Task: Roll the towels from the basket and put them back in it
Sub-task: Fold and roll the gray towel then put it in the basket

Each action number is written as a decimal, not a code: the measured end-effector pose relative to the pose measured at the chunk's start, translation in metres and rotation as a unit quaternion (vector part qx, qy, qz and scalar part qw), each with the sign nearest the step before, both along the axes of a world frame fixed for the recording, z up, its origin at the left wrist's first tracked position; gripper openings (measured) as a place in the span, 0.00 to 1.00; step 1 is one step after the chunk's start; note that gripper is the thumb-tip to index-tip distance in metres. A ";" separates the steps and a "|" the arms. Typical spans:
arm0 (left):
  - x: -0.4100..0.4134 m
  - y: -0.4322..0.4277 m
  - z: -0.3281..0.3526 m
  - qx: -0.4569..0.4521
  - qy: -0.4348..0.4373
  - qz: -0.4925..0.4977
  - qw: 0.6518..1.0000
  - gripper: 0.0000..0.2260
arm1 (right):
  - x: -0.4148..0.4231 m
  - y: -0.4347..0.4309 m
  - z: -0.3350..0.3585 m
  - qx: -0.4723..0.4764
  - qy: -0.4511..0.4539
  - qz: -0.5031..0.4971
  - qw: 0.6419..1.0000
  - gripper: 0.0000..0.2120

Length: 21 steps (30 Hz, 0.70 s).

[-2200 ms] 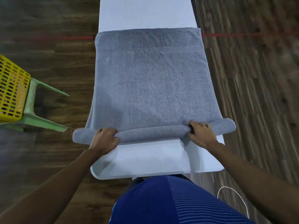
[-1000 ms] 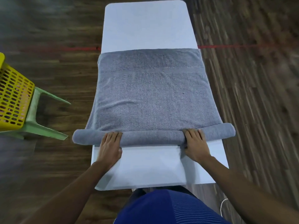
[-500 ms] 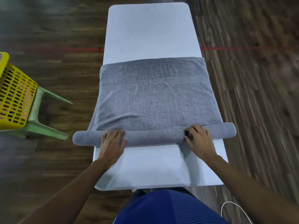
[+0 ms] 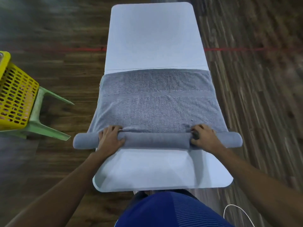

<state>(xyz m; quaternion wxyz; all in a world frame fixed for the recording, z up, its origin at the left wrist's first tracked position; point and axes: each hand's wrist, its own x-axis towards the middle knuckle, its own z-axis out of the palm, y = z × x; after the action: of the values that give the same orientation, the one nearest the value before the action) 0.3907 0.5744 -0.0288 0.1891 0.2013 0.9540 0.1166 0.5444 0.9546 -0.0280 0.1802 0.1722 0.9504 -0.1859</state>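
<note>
A grey towel (image 4: 155,102) lies across a long white table (image 4: 154,33), its near end wound into a thick roll (image 4: 157,140) that overhangs both table sides. My left hand (image 4: 110,138) grips the roll near its left end, fingers curled over the top. My right hand (image 4: 203,138) grips it near the right end the same way. The flat part of the towel stretches away from the roll toward the table's middle. A yellow perforated basket (image 4: 15,97) sits at the left edge of view, partly cut off.
The basket rests on a green plastic stool (image 4: 44,126) on the dark wooden floor. A red line (image 4: 246,49) crosses the floor behind the table. A white cable (image 4: 236,213) lies by my right side. My blue-clad body (image 4: 164,210) stands against the table's near edge.
The roll has grown thicker and the flat part of the towel has shortened, its far edge drawn toward me. Both hands went from pressing flat to curling over the roll.
</note>
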 end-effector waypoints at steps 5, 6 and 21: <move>0.026 0.002 -0.009 0.032 0.099 -0.065 0.992 0.23 | 0.017 -0.023 -0.015 0.076 0.164 0.054 0.982 0.20; 0.030 0.000 -0.011 0.018 0.099 -0.091 0.991 0.25 | 0.022 -0.025 -0.018 0.085 0.156 0.081 0.981 0.26; 0.005 0.007 0.001 0.050 0.084 -0.025 0.995 0.19 | 0.000 -0.017 0.003 0.086 0.112 0.021 0.990 0.17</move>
<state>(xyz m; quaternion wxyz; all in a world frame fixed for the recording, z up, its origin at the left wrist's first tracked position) 0.3953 0.5813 -0.0283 0.1007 0.2432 0.9542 0.1419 0.5447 0.9378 -0.0250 0.0605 0.1452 0.9805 -0.1180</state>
